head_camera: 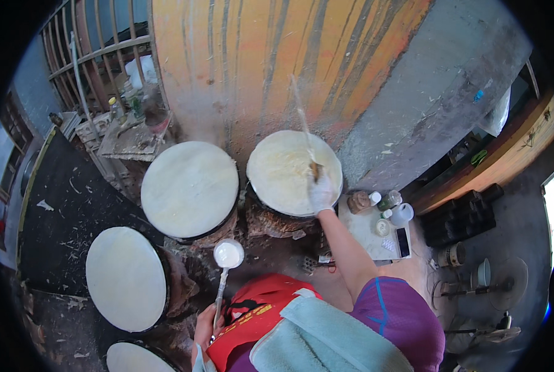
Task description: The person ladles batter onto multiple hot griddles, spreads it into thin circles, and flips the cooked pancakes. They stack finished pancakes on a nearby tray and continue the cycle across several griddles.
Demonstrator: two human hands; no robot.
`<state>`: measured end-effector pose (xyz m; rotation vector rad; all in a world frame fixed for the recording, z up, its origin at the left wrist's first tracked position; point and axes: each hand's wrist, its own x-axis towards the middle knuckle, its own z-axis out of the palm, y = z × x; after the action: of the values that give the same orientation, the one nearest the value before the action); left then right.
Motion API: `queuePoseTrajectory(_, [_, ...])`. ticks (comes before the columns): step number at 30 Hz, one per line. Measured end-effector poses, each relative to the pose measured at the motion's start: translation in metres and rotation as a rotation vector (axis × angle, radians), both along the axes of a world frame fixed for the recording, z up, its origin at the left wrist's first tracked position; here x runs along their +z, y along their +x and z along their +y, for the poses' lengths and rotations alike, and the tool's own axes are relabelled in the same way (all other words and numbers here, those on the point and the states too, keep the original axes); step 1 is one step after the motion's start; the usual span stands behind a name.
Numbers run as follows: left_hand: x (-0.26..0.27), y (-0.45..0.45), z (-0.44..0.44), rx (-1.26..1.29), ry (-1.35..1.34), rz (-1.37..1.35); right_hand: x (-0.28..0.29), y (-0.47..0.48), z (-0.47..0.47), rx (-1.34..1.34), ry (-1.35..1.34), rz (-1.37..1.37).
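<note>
My right hand [322, 191], in a pale glove, is over the back right round griddle [277, 162]. It grips a long thin tool [301, 111] with a brown part by the fingers; motion blurs it, so its exact kind is unclear. Under it the griddle carries a pale, yellowish, streaky layer. Low in front of my body, my left hand [205, 325] holds the handle of a ladle [229, 254], whose round bowl contains white liquid. The ladle hangs apart from the griddles. Left of the right-hand griddle is another round griddle [189, 189], covered by a smooth pale sheet.
Two more covered griddles [126, 279] [140, 358] line the left side. A small table [363, 232] on the right bears jars, a white jug [402, 214] and a phone [403, 242]. A ledge [133, 144] with bottles stands back left. A fan [508, 283] is far right.
</note>
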<state>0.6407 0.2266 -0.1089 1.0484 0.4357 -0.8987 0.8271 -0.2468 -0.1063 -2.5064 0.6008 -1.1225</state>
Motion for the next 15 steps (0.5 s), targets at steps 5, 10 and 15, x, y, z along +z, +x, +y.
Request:
queuePoseTrajectory(5, [-0.008,-0.018,-0.039,0.194,-0.094,0.093,-0.017,-0.029,-0.144,-0.167,0.348,0.087])
queuePoseTrajectory(10, [0.005,-0.031,-0.084,0.330,-0.116,0.126,-0.030,-0.017,-0.193,-0.127,0.410,0.264])
queuePoseTrajectory(15, [0.025,-0.053,-0.130,0.427,-0.083,0.163,-0.050,0.004,-0.206,-0.089,0.504,0.343])
